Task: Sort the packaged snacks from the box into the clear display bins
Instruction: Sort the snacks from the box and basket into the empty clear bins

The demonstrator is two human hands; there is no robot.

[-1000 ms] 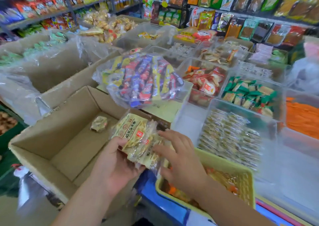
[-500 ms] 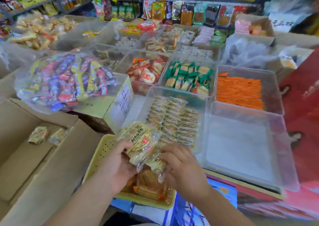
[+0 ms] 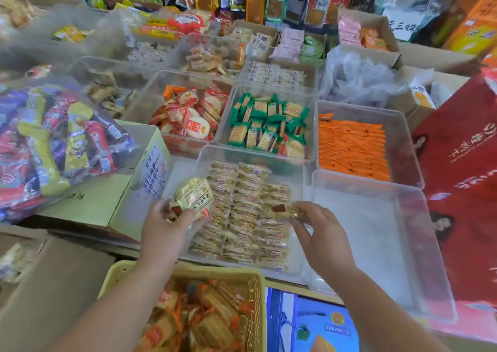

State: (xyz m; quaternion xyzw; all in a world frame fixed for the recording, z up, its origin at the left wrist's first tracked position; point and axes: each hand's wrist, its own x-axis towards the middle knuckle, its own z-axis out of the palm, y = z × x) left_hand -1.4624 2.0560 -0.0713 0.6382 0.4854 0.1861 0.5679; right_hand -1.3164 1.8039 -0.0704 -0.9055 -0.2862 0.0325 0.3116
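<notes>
The left hand (image 3: 164, 224) grips a stack of snack packets (image 3: 193, 197) above the left side of the clear bin (image 3: 204, 155). The right hand (image 3: 324, 233), which 0.5 s ago touched that stack over the yellow basket (image 3: 215, 271), now pinches a single packet (image 3: 283, 208) over the bin's filled rows.

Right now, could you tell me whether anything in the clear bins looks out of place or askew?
Only a small thing: in the bin of orange packets, one packet at its far left corner lies crooked, off the otherwise neat rows. The beige packets in the near bin lie in tidy rows.
</notes>
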